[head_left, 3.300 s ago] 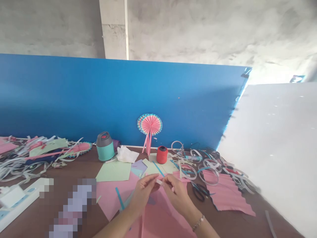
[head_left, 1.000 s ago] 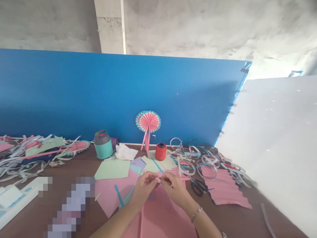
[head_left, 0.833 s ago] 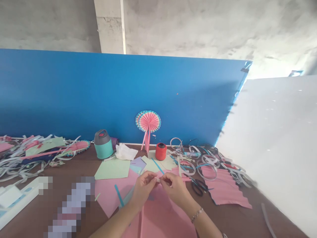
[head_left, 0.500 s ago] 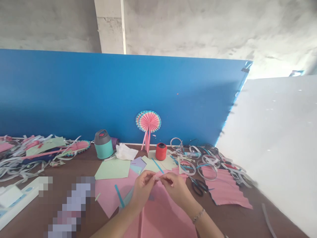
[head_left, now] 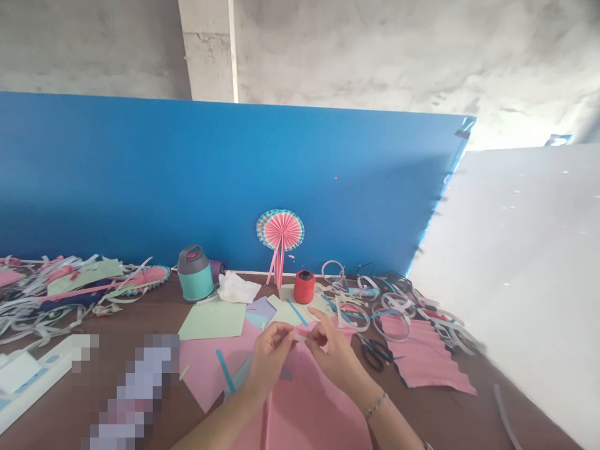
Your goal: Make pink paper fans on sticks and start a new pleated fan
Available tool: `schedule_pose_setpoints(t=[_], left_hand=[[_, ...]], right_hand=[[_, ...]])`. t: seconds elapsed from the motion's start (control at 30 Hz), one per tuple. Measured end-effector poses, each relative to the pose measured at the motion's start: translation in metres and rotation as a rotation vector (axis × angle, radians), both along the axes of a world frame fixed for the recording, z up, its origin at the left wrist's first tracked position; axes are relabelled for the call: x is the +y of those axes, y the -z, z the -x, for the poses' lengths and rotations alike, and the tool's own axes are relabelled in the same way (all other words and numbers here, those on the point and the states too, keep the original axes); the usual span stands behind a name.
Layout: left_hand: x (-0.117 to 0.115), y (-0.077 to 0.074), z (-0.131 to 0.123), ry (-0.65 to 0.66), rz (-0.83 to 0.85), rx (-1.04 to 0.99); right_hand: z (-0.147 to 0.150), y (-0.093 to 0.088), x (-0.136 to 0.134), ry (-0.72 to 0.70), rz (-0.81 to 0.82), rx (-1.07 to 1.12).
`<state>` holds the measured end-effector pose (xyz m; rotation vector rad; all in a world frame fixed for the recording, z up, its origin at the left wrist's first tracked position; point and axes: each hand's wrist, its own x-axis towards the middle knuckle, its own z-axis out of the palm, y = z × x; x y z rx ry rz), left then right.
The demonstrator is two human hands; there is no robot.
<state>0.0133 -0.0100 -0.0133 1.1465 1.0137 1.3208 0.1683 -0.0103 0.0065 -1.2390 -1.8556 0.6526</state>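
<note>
A small pale strip (head_left: 299, 338), perhaps tape, stretches between my two hands; its kind is not clear. My left hand (head_left: 270, 356) pinches one end between thumb and fingertips. At the other end, the thumb and bent index finger of my right hand (head_left: 335, 356) close on the strip, with its other fingers raised. Both hands are above a large pink paper sheet (head_left: 319, 406) with a fold line along its left part. A blue strip (head_left: 225, 370) lies left of my left hand. Black-handled scissors (head_left: 375, 355) rest to the right of my right hand.
A pleated paper fan (head_left: 281, 230) leans against the blue partition (head_left: 140, 175). Before it stands a red spool (head_left: 304, 287). A teal container (head_left: 195, 281) and green paper (head_left: 213, 320) are left of it. Pleated pink paper (head_left: 431, 359) and looped strips (head_left: 398, 304) lie right.
Fingers of my right hand have lifted and spread upward, while its thumb and index finger stay at the strip. More of the strip shows between the hands. My left hand has barely moved.
</note>
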Motion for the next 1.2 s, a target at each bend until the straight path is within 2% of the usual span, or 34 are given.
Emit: schedule_pose_setpoints(t=[0.47, 0.8, 1.2], left_hand=[[0.000, -0.001, 0.000, -0.013, -0.041, -0.015], [0.006, 0.009, 0.002, -0.047, -0.069, -0.037], [0.002, 0.003, 0.001, -0.032, -0.069, -0.049]], right_hand=[[0.005, 0.000, -0.003, 0.006, -0.131, -0.054], [0.007, 0.002, -0.002, 0.076, -0.136, 0.028], [0.005, 0.002, 0.000, 0.122, -0.105, 0.079]])
